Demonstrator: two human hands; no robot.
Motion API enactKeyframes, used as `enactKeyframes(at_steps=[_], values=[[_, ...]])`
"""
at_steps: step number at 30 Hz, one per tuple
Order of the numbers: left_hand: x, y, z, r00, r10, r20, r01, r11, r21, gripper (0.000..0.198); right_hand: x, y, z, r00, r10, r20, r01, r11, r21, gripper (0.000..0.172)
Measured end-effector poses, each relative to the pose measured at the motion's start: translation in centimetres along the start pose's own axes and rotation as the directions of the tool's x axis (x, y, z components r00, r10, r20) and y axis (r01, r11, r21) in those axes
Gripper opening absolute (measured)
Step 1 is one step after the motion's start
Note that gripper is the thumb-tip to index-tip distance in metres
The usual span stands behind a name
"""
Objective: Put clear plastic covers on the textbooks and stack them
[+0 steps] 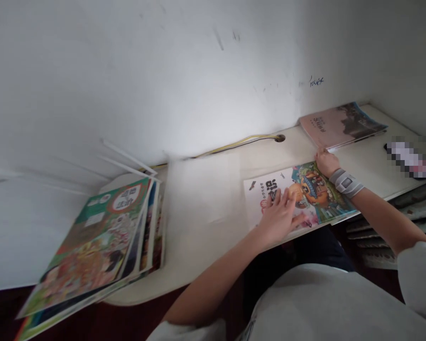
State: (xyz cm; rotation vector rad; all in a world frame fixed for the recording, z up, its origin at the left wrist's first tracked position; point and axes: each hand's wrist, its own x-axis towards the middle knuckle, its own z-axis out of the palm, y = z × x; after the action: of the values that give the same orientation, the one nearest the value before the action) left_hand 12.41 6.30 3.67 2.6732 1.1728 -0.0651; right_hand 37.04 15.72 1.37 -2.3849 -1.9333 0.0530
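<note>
In front of me a colourful book (307, 187) lies on the white tabletop, its cover showing an orange cartoon drawing and large dark characters. My left hand (279, 213) rests on the lower left part of its cover, fingers spread flat. At the book's far right corner, my right hand (327, 162) is closed, with fingers curled at the edge; the fingertips are partly hidden. A grey band sits round the right wrist. Just beyond that hand is a pinkish book (341, 127) with a dark landscape picture.
A fanned stack of picture books (102, 237) overhangs the left end of the table (199, 208). Yellow and black cables (241, 141) run along the wall to a hole. A phone-like object (410, 160), partly blurred out, lies at the right. Patterned fabric (386, 232) is below the table edge.
</note>
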Motion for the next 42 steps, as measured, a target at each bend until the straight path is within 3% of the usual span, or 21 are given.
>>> enactKeyframes(at_steps=[3,9,14,15,17,20,21,24,27,29,32,38,42], values=[[-0.5,1.6,1.5,1.0,-0.016,-0.014,0.017,0.999,0.035,0.075,0.3,-0.1,0.1,1.0,0.002,-0.014,-0.002,1.0,-0.011,0.035],[-1.0,2.1,3.0,0.985,-0.026,-0.171,0.047,0.992,0.121,0.069,0.5,0.5,-0.3,0.997,-0.06,-0.039,0.06,0.998,-0.016,0.031],[-1.1,2.5,3.3,0.979,-0.028,-0.203,0.05,0.994,0.101,0.068,-3.1,-1.9,-2.2,0.974,-0.171,-0.149,0.165,0.985,-0.051,0.037],[-1.1,2.5,3.4,0.977,-0.026,-0.209,0.047,0.995,0.094,0.068,-4.6,-3.1,-2.3,0.958,-0.222,-0.181,0.216,0.975,-0.052,0.041],[-1.0,2.5,3.8,0.975,-0.02,-0.223,0.039,0.996,0.081,0.065,-7.9,-5.7,-1.8,0.872,-0.394,-0.29,0.414,0.91,0.006,0.051],[-1.0,1.9,4.3,0.973,-0.005,-0.231,0.02,0.998,0.062,0.064,-11.8,-8.6,0.2,0.733,-0.627,-0.263,0.674,0.72,0.163,0.059],[-0.9,1.4,4.3,0.975,0.0,-0.224,0.013,0.998,0.055,0.067,-12.5,-8.9,0.8,0.721,-0.643,-0.257,0.691,0.692,0.208,0.059],[-0.6,-1.0,3.5,0.988,-0.02,-0.156,0.027,0.999,0.046,0.073,-12.6,-7.9,2.1,0.73,-0.644,-0.227,0.683,0.696,0.223,0.062],[-0.1,-4.2,2.3,0.977,-0.178,-0.118,0.185,0.981,0.051,0.07,-11.6,-5.4,2.2,0.724,-0.668,-0.174,0.689,0.715,0.119,0.064],[0.1,-6.0,1.7,0.951,-0.289,-0.112,0.295,0.954,0.046,0.07,-11.0,-3.5,1.9,0.749,-0.645,-0.153,0.658,0.752,0.049,0.062],[0.2,-7.4,1.3,0.937,-0.337,-0.094,0.342,0.939,0.041,0.073,-10.4,-1.0,1.7,0.809,-0.569,-0.151,0.571,0.821,-0.034,0.062],[0.3,-8.8,0.8,0.858,-0.468,-0.211,0.493,0.867,0.079,0.065,-8.2,2.4,1.1,0.872,-0.466,-0.151,0.452,0.884,-0.119,0.06],[0.8,-10.2,0.2,0.817,-0.502,-0.283,0.533,0.845,0.04,0.057,-5.7,1.4,0.2,0.879,-0.456,-0.136,0.426,0.881,-0.204,0.051]])
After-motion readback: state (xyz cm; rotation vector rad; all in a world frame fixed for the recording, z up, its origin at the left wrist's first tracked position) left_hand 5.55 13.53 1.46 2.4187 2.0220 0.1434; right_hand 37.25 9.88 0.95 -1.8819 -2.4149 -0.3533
